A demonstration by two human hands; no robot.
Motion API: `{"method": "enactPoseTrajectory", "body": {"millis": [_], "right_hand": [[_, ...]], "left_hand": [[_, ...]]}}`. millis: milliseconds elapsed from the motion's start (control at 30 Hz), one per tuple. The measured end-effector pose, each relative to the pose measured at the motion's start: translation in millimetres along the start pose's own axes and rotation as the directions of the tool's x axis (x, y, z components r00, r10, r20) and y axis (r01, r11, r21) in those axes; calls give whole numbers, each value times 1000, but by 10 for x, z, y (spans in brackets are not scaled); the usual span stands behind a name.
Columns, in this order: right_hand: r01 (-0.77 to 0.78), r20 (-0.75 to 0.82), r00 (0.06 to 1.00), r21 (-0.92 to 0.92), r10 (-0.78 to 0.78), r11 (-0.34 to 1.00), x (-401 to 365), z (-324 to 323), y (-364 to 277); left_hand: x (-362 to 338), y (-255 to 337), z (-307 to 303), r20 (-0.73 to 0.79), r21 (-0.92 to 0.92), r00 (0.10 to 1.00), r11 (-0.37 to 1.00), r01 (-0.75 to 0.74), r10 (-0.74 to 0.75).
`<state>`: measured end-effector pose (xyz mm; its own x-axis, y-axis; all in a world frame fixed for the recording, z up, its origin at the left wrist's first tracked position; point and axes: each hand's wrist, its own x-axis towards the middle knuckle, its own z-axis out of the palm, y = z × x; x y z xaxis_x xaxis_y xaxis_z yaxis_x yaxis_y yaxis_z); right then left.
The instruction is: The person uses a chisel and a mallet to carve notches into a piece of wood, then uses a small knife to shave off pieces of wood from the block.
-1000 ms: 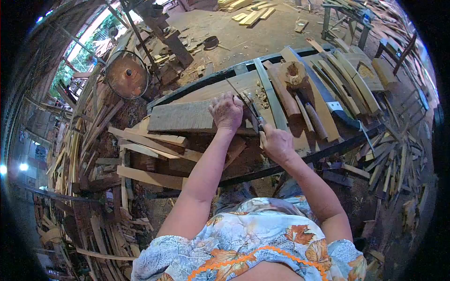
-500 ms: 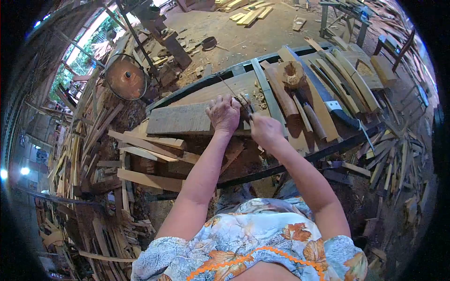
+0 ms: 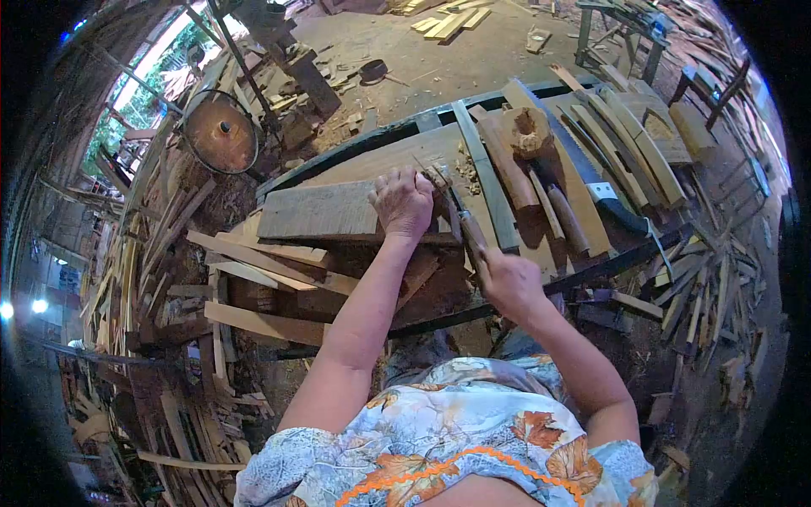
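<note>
Head view: from a distance, I am watching work over a low bench (image 3: 405, 319). The right hand (image 3: 514, 283) is wrapping around the wooden handle (image 3: 473, 237) of a tool; its thin blade (image 3: 454, 198) is slanting up and away, passing just beside the left hand (image 3: 402, 203). Whether the edge is toothed, I am not managing to tell. The left hand is resting over the right part of a thick grey board (image 3: 317, 213), fingers curling together; what they are pinching, if anything, is hiding under the knuckles. Pale shavings (image 3: 466, 173) are lying past the blade, near a black-handled saw (image 3: 605, 194).

Judging technique: left knuckles are sitting close to the blade line, so I am favouring tucked fingertips and firm downward weight on the board. For the right arm, I am favouring a straight wrist, forearm lining up with the blade, and light, even pressure.
</note>
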<state>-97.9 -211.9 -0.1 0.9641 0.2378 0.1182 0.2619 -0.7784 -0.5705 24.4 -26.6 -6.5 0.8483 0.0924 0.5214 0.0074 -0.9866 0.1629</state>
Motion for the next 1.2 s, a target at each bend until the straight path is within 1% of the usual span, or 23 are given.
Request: {"method": "enactPoseTrajectory", "body": {"millis": [67,167,233,367,433,467,533,600,667,733,833,933,1000,1033,1100,1133,1200], "right_hand": [[1,7,1000,-80,0,997,432,160,-28],[15,-8,1000,-61,-15,998,884,264,-122],[6,-13,1000,-90,-7,996,978,293,-153],[-5,-23,1000,-85,3,996,915,310,-116],[38,-129,991,-60,-45,998,845,366,-79],[40,-128,991,-60,-47,997,756,368,-36],[53,-25,998,-68,-55,996,449,188,-21],[-4,8,1000,-50,5,999,93,80,32],[-17,26,999,-39,18,999,-226,-28,51],[-23,33,999,-24,23,999,-332,-161,32],[-25,29,999,-1,25,1000,-334,-256,-11],[-14,23,1000,-13,15,1000,-249,-236,5],[42,-138,990,65,-32,997,-73,-55,54],[45,-141,989,64,-36,997,24,-12,38],[-4,-154,988,34,9,999,260,52,-20],[45,-211,977,78,-27,996,326,90,-60],[57,-199,979,103,-35,993,346,37,-166]], "left_hand": [[-18,-11,14,17,17,1000,1000,11,-12],[-27,-80,38,-32,-5,999,1000,-4,4],[-31,-133,40,-6,-144,1000,989,29,-30],[-37,-149,36,37,-208,998,976,58,-51],[-22,-110,73,-10,-129,995,987,100,-102],[-29,-114,78,-10,-128,995,986,102,-104],[-25,-126,82,-21,-95,997,993,68,-70],[-10,-98,59,-13,-85,996,993,86,-88],[-29,-85,74,-2,-74,994,992,107,-107],[-13,-93,72,-15,-72,995,993,97,-98],[-8,-108,78,-6,-45,997,996,79,-79],[-15,-108,86,-18,-67,997,995,72,-73],[-18,-112,76,-8,-90,999,995,50,-51],[-13,-122,64,-4,-106,999,994,32,-32],[4,-103,66,-2,-80,999,996,35,-35],[-5,-120,68,18,-54,999,998,43,-42],[-21,-145,87,9,-45,998,997,56,-56]]}}
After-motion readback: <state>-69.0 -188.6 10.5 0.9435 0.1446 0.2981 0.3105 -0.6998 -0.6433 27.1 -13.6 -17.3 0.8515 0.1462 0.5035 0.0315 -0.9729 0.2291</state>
